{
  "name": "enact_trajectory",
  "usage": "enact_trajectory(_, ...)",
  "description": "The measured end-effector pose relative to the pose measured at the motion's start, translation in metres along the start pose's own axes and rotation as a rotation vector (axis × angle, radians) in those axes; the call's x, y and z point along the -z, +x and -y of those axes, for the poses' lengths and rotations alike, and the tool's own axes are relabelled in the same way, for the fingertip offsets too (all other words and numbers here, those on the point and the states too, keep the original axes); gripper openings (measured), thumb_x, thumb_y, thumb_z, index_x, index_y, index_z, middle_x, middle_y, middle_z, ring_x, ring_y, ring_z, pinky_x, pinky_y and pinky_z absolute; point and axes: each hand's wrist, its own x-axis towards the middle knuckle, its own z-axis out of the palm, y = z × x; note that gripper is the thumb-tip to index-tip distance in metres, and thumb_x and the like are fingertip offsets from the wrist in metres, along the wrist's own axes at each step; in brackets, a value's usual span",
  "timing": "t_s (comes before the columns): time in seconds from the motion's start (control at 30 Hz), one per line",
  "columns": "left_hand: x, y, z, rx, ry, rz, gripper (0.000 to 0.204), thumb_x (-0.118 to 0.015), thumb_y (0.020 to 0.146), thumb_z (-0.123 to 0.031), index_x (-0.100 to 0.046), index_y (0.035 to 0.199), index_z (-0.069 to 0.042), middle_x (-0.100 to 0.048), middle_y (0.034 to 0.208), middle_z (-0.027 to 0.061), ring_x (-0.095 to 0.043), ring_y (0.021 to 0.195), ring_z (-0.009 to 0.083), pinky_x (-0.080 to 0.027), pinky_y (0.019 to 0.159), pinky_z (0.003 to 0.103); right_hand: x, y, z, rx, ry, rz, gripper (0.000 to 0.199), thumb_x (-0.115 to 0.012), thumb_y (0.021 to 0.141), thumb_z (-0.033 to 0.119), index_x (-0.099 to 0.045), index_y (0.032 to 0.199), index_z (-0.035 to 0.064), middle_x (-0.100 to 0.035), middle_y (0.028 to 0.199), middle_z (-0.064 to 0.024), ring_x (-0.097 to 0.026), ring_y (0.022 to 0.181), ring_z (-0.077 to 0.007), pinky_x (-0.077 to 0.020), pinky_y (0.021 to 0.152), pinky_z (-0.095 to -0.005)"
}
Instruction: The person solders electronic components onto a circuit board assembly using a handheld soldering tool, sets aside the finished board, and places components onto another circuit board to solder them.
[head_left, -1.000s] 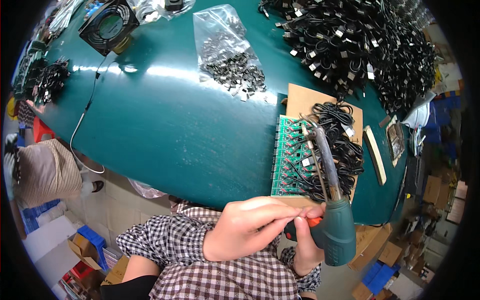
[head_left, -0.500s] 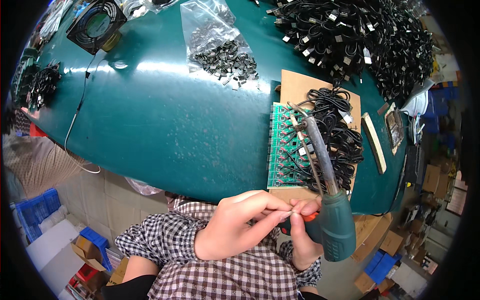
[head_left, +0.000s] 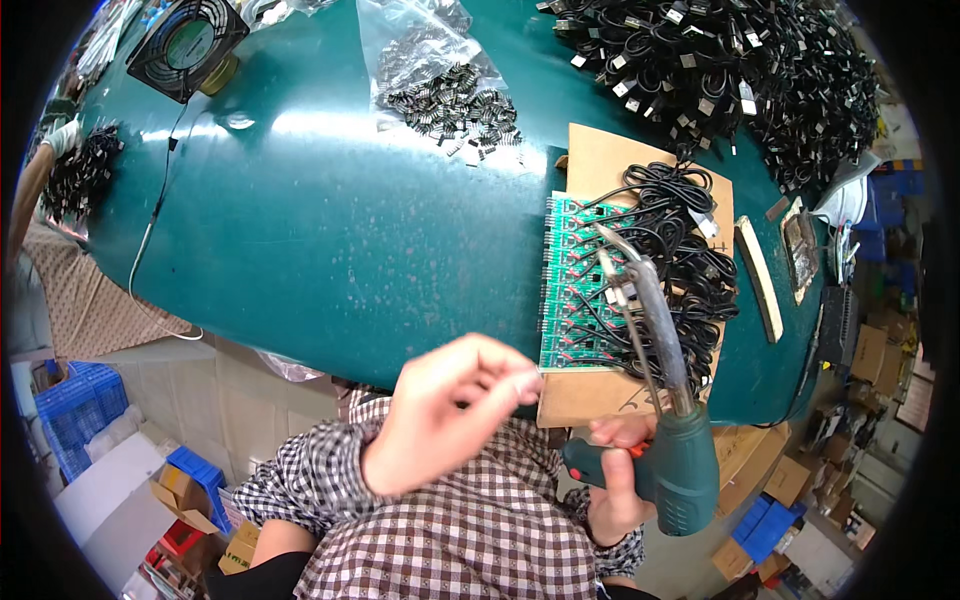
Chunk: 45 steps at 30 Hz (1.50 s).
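Note:
A dark green soldering gun with a long metal barrel is gripped in my right hand, at the near right. Its bent tip reaches up over a panel of green circuit boards, which lies on a cardboard sheet. My left hand, slightly blurred, is raised at the table's near edge, left of the cardboard. Its thumb and fingers are curled together in a pinch; whatever may be between them is too small to make out. Coiled black cables lie along the right side of the boards, with leads running onto them.
A big heap of black USB cables covers the far right. Small metal connectors spill from a clear bag. A fan stands at far left, near another person's gloved hand. A pale wooden strip lies right of the cables.
My left hand has moved left, away from my right hand and the soldering gun. The gun has shifted slightly down and right. Another person's gloved hand has appeared at the far left.

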Motion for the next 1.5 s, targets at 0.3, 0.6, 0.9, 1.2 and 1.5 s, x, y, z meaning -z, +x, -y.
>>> enact_trajectory(0.3, 0.001, 0.028, 0.015, 0.200, -0.202, 0.028, 0.015, -0.059, 0.087, -0.010, -0.056, 0.093, 0.003, -0.063, 0.087, 0.0092, -0.062, 0.076, 0.0121, -0.052, 0.067, 0.024, 0.021, -0.019, -0.020, 0.127, 0.047, -0.004, 0.033, -0.059, 0.081, 0.019, -0.044, 0.103, -0.0006, -0.046, 0.082, -0.0072, -0.052, 0.075, -0.0202, -0.0464, 0.072, -0.0395)
enact_trajectory(0.6, 0.004, 0.031, 0.017, 0.251, -0.251, 0.056, 0.015, -0.058, 0.087, -0.012, -0.057, 0.090, 0.003, -0.065, 0.082, 0.0106, -0.064, 0.074, 0.0140, -0.053, 0.065, 0.025, 0.036, -0.037, -0.030, 0.025, 0.046, -0.002, 0.037, -0.060, 0.083, 0.029, -0.044, 0.100, 0.0001, -0.048, 0.087, -0.0096, -0.054, 0.080, -0.0224, -0.0500, 0.070, -0.0363)
enact_trajectory(0.9, 0.000, 0.027, 0.016, 0.205, -0.188, -0.002, 0.014, -0.058, 0.088, -0.013, -0.057, 0.090, 0.001, -0.064, 0.085, 0.0091, -0.063, 0.074, 0.0128, -0.051, 0.064, 0.023, 0.039, -0.047, -0.029, -0.097, 0.005, -0.067, 0.041, -0.062, 0.081, 0.035, -0.045, 0.097, 0.0009, -0.051, 0.085, -0.0118, -0.055, 0.083, -0.0214, -0.0531, 0.064, -0.0314)
enact_trajectory(1.2, -0.003, 0.027, 0.018, 0.234, -0.217, -0.015, 0.014, -0.061, 0.086, -0.011, -0.057, 0.088, 0.002, -0.063, 0.082, 0.0076, -0.062, 0.073, 0.0114, -0.052, 0.065, 0.023, 0.037, -0.049, -0.026, -0.172, 0.011, -0.099, 0.046, -0.063, 0.079, 0.037, -0.047, 0.099, -0.0009, -0.055, 0.090, -0.0154, -0.059, 0.082, -0.0251, -0.0540, 0.066, -0.0343)
enact_trajectory(1.5, -0.008, 0.026, 0.023, 0.194, -0.271, -0.038, 0.013, -0.060, 0.087, -0.010, -0.055, 0.088, 0.002, -0.063, 0.082, 0.0087, -0.063, 0.071, 0.0127, -0.052, 0.062, 0.023, 0.041, -0.054, -0.029, -0.196, -0.087, -0.089, 0.052, -0.062, 0.080, 0.040, -0.047, 0.104, -0.0034, -0.053, 0.099, -0.0198, -0.059, 0.087, -0.0282, -0.0532, 0.076, -0.0383)
